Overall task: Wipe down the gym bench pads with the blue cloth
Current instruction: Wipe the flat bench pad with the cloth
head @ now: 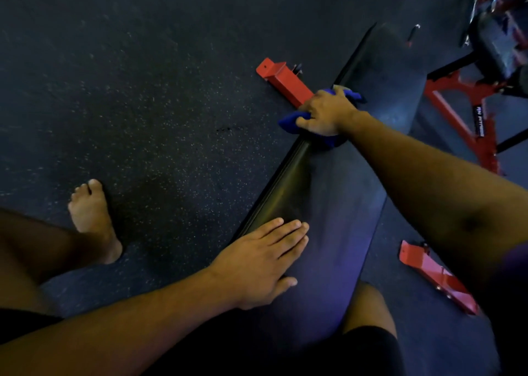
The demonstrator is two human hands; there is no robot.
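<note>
I counted one blue cloth [288, 120], bunched under the right hand [328, 112], fingers curled round it at the bench pad [337, 192] left edge. Left hand [257, 264] lay flat, fingers straight, near that edge; open floor [143, 89] beyond.

The cloth [288, 120] is bright blue against the plain black bench pad [337, 192]. The frame bars [288, 85] are red. The floor [143, 112] is dark with pale speckles.

Left hand [260, 264] flat on near end of pad [337, 204]. Farther along, at pad's left edge, right hand [328, 112] on cloth [288, 121]. Foot [93, 218] on floor [143, 89], left of pad (2 frame legs [283, 82] jutting either side).
</note>
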